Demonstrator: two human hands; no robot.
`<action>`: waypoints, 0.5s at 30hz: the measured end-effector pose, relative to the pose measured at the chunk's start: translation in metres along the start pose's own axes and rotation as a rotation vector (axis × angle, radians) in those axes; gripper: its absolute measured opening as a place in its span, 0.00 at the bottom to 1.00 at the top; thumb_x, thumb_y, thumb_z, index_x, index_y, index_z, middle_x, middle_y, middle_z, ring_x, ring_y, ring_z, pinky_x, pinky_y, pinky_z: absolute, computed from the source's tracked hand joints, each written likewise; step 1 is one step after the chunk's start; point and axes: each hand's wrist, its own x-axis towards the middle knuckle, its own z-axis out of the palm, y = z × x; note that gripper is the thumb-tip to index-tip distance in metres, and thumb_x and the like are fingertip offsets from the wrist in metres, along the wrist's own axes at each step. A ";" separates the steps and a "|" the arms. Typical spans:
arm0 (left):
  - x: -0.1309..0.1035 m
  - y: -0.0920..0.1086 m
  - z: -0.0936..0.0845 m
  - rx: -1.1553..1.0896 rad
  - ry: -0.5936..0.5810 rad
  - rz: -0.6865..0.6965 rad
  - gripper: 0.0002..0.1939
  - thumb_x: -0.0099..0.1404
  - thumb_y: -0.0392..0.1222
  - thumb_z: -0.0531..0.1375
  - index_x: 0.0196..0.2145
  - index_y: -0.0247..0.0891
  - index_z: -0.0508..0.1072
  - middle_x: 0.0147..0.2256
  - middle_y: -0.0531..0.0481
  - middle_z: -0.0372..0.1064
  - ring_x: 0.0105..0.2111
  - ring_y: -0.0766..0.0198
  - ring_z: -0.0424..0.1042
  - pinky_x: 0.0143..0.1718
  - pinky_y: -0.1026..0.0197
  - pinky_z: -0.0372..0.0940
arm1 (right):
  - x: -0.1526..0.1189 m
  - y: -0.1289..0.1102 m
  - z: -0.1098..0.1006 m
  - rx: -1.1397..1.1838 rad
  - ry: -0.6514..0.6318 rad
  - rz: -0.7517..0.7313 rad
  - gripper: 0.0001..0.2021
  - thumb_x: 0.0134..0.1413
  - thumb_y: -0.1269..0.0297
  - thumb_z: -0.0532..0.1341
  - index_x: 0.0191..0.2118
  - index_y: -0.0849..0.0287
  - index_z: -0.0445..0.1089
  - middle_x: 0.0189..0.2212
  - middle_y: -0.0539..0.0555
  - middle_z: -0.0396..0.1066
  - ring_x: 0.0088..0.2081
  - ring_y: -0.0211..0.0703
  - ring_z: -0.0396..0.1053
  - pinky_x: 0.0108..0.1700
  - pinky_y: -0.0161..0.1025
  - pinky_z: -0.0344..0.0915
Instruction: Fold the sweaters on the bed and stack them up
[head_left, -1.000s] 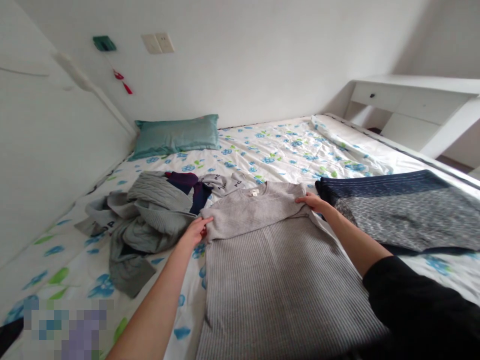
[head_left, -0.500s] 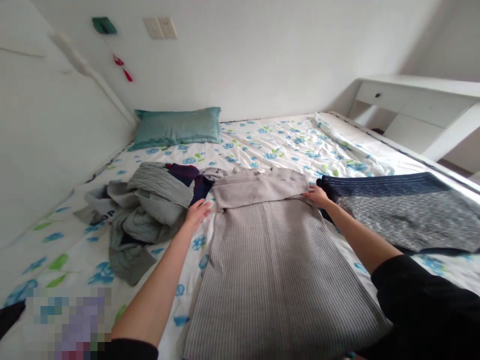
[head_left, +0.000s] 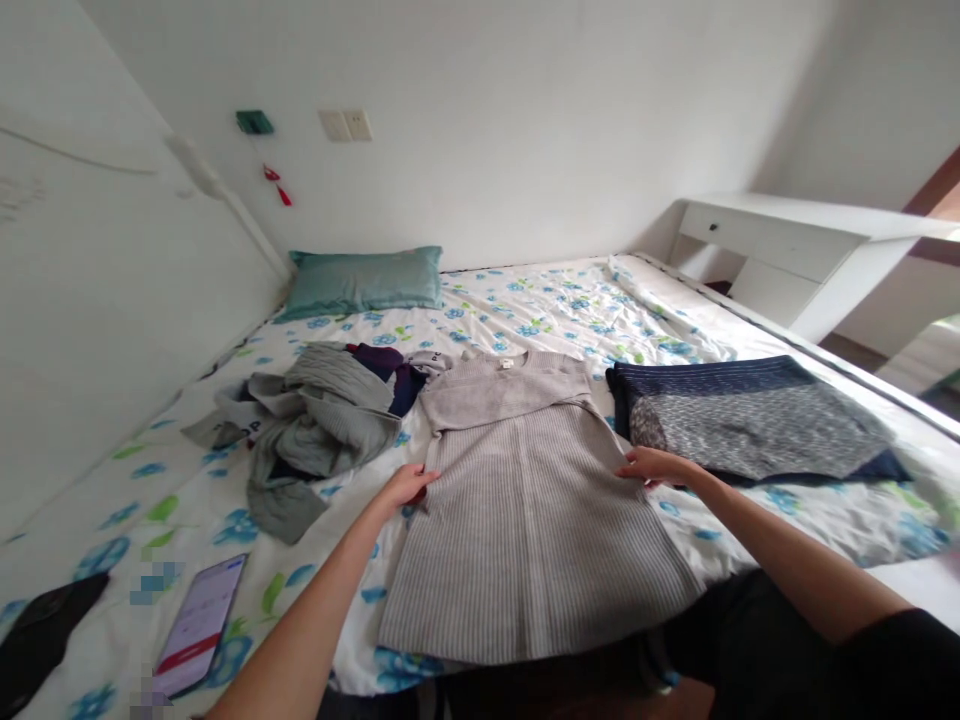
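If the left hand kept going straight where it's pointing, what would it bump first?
The grey ribbed sweater. The left hand points in across its side edge and seems to touch it, though depth is hard to judge.

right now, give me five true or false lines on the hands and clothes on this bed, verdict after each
1. The left hand holds a side edge of the ribbed sweater. True.
2. The right hand rests on the pillow. False: it holds the sweater's opposite side edge.
3. The cable-knit garment lies in a rumpled heap. True.
4. The navy and gray garment is left of the sweater in the view. False: it lies to the right.
5. The sweater's sleeves are spread straight out sideways. False: they are folded across its upper part.
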 end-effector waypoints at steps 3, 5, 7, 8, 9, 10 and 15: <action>-0.029 0.000 -0.002 -0.019 -0.032 -0.021 0.28 0.52 0.67 0.75 0.31 0.41 0.71 0.27 0.50 0.74 0.32 0.57 0.76 0.31 0.64 0.64 | -0.023 0.012 -0.008 0.165 -0.073 -0.020 0.16 0.58 0.54 0.76 0.43 0.59 0.75 0.41 0.54 0.77 0.41 0.40 0.76 0.42 0.34 0.76; -0.048 -0.003 -0.001 -0.014 -0.154 -0.079 0.28 0.49 0.65 0.77 0.36 0.42 0.77 0.38 0.45 0.81 0.43 0.50 0.81 0.38 0.60 0.71 | -0.035 0.021 -0.008 0.192 -0.149 0.003 0.16 0.57 0.57 0.76 0.43 0.59 0.75 0.41 0.53 0.76 0.41 0.40 0.76 0.43 0.35 0.78; -0.066 -0.008 0.002 0.049 -0.237 -0.114 0.29 0.42 0.59 0.80 0.36 0.42 0.79 0.42 0.42 0.83 0.49 0.44 0.81 0.42 0.56 0.74 | -0.045 0.030 -0.003 0.149 -0.237 0.052 0.16 0.53 0.60 0.78 0.42 0.60 0.75 0.37 0.52 0.74 0.38 0.39 0.75 0.40 0.35 0.79; -0.075 -0.010 0.004 0.081 -0.241 -0.113 0.29 0.38 0.57 0.82 0.34 0.42 0.79 0.41 0.41 0.83 0.49 0.42 0.81 0.43 0.55 0.74 | -0.050 0.033 0.000 0.113 -0.267 0.078 0.17 0.50 0.61 0.79 0.40 0.60 0.74 0.35 0.51 0.74 0.35 0.38 0.74 0.38 0.34 0.78; -0.084 -0.012 0.005 0.088 -0.237 -0.103 0.29 0.36 0.54 0.82 0.33 0.41 0.78 0.41 0.41 0.83 0.49 0.41 0.81 0.44 0.54 0.75 | -0.055 0.036 0.003 0.078 -0.293 0.099 0.18 0.47 0.62 0.80 0.39 0.60 0.74 0.33 0.50 0.73 0.33 0.38 0.74 0.36 0.33 0.78; -0.093 -0.012 0.005 0.061 -0.238 -0.094 0.28 0.36 0.53 0.83 0.33 0.42 0.79 0.41 0.42 0.83 0.50 0.41 0.81 0.46 0.53 0.75 | -0.060 0.037 0.004 0.052 -0.324 0.108 0.20 0.44 0.62 0.81 0.38 0.61 0.73 0.33 0.50 0.73 0.32 0.37 0.73 0.34 0.32 0.77; -0.130 -0.015 -0.009 -0.246 -0.309 -0.138 0.30 0.45 0.59 0.82 0.40 0.43 0.80 0.48 0.41 0.83 0.52 0.44 0.81 0.49 0.54 0.75 | -0.081 0.046 -0.018 0.140 -0.405 0.000 0.27 0.42 0.50 0.82 0.41 0.60 0.73 0.39 0.53 0.77 0.36 0.39 0.76 0.33 0.30 0.75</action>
